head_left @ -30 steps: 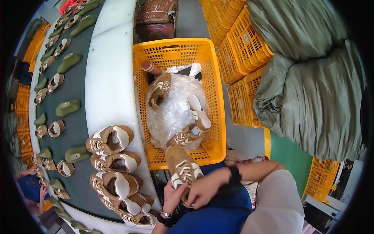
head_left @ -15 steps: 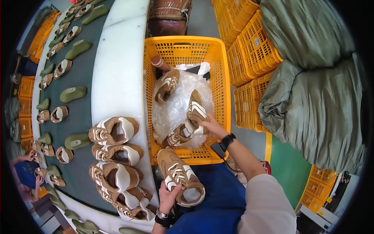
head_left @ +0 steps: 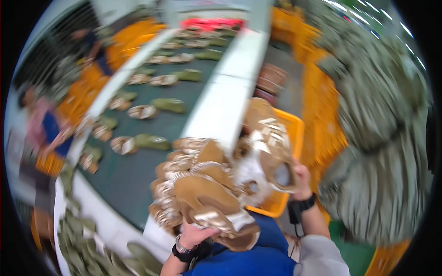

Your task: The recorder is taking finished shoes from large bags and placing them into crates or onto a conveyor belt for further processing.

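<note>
Motion blurs the view. Low in the middle, my left hand (head_left: 195, 235) is closed on a brown and white sneaker (head_left: 200, 191), its toe pointing up and away from me. My right hand (head_left: 301, 180) grips another such sneaker (head_left: 258, 118) by the heel end, raised over the yellow crate (head_left: 295, 128). That sneaker hides much of the crate; clear plastic and part of another shoe show inside. Behind my left hand's sneaker, several stacked sneakers (head_left: 165, 186) sit on the white ledge (head_left: 216, 106) and are partly covered by it.
Left of the ledge runs a dark green conveyor belt (head_left: 138, 172) carrying shoe uppers and green shoe lasts (head_left: 168, 105). A co-worker (head_left: 41, 119) stands across it, with another person farther back. Loose lasts (head_left: 83, 244) pile at lower left. Grey-green covered stacks (head_left: 382, 184) stand at right.
The view has swung up and left, bringing more belt and co-workers in. My right hand has lifted a sneaker from the crate. My left hand still holds its sneaker, now closer to the stack.
</note>
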`<state>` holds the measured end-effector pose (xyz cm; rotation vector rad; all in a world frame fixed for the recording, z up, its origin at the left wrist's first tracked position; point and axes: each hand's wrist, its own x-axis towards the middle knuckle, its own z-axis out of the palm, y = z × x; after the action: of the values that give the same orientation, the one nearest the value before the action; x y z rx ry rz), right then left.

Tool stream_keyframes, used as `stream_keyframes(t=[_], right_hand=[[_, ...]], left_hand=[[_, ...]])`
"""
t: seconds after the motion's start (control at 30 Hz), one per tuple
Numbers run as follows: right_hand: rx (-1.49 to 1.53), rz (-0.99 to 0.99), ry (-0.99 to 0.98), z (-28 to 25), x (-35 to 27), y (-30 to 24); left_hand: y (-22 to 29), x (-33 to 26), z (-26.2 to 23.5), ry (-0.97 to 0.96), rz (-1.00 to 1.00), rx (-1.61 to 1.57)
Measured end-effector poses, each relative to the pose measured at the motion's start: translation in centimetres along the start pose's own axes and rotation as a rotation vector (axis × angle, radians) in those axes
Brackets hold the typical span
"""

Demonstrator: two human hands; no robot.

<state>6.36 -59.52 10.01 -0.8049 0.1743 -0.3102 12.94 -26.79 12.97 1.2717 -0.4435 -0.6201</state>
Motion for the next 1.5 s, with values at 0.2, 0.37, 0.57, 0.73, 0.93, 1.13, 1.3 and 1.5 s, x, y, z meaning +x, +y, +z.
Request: stream_keyframes(t=[0.2,0.37,0.57,0.73,0.93,1.13,1.3,1.5], right_hand=[[-0.421,-0.254,-0.284,14.5,6.3,1.4],[-0.599,0.107,-0.935,24.3,4.2,11.7],[-0.465,0.403,-1.150,29.6,0.7,18.0],[-0.375,0.731,-1.375,34.4,-1.4,24.4],[-0.462,0.702,-1.139,37.0,0.4,30.5],[-0.912,0.437,-0.972,34.0,2.3,27.8],[-1.292,0.373,-0.851,31.2,1.7,26.4],[-1.447,0.447,-0.899,31.4,1.1,28.6]], left_hand=[[6.1,-3.2,-7.4,0.172,0.294,-0.487],[4.8,-12.0,-11.6,0.358,0.462,-0.569],[4.4,-19.4,-14.9,0.612,0.591,-0.604],[4.9,-22.9,-19.0,0.732,0.607,-0.654],[7.9,-26.4,-27.4,0.684,0.543,-0.545],[18.7,-22.0,-47.1,1.037,0.026,1.669],[18.9,-17.9,-59.3,0.864,-0.243,2.422],[8.4,-17.9,-70.6,0.937,-0.652,2.384]])
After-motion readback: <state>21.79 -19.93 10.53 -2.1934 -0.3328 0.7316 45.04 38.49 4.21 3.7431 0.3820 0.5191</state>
